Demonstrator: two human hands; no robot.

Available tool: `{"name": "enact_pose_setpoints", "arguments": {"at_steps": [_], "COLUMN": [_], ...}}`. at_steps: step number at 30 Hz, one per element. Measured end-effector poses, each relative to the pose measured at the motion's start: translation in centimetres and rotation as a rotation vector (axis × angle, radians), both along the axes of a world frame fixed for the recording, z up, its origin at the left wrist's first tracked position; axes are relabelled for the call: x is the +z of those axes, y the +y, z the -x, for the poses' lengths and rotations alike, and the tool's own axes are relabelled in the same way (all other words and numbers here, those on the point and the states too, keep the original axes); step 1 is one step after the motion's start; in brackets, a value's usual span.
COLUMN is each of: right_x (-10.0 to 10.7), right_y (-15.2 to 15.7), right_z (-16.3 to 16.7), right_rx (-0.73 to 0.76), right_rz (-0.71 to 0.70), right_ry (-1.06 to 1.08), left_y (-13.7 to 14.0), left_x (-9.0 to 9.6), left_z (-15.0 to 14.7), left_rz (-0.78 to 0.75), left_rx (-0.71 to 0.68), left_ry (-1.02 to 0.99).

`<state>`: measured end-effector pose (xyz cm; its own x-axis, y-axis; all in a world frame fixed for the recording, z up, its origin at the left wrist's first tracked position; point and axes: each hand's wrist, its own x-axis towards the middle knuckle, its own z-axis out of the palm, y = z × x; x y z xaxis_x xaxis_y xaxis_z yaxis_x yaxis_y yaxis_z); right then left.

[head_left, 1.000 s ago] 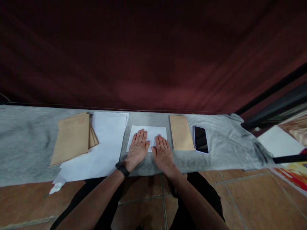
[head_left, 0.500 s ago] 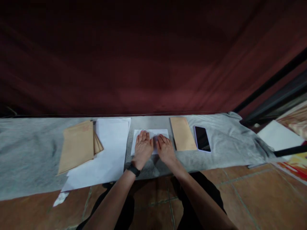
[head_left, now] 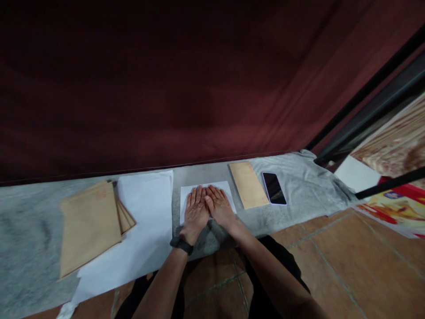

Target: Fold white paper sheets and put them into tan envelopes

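A white sheet of paper [head_left: 185, 195], apparently folded, lies on the grey cloth in front of me, partly covered by both hands. My left hand [head_left: 196, 210] rests flat on it with the fingers stretched out and pointing away from me. Beside it my right hand [head_left: 219, 206] also presses flat on the paper, its thumb touching or overlapping the left hand. Neither hand grips anything. To the right of the paper lies a brown envelope [head_left: 249, 184]. A stack of white sheets [head_left: 146, 208] is on the left, with several brown envelopes [head_left: 89, 226] over its left part.
A phone [head_left: 274, 188] with a pale purple edge lies right of the single envelope. Grey cloth [head_left: 305, 186] covers the narrow bench. Behind it hangs a dark red curtain [head_left: 199, 110]. Black bars [head_left: 375, 88] and a colourful printed board [head_left: 398, 208] stand at the right.
My hands have come together over the paper; they were slightly apart before. The view has turned a little to the right, shifting the still objects leftward.
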<state>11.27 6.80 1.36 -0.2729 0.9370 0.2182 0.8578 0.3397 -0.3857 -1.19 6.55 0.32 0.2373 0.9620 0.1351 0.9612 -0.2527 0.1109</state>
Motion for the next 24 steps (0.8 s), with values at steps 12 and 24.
{"name": "enact_pose_setpoints", "arguments": {"at_steps": [12,24], "right_x": [-1.4,-2.6], "right_y": [0.3,-0.5], "right_z": [-0.2,-1.7], "right_rx": [-0.112,-0.276], "right_rz": [-0.075,-0.120], "right_ry": [-0.171,-0.194], "left_y": [0.0,-0.8], "left_x": [-0.1,-0.3], "left_z": [1.1,4.0], "left_rz": [-0.012,-0.129], "left_rx": [0.055,0.101], "left_ry": [-0.051,-0.162]}}
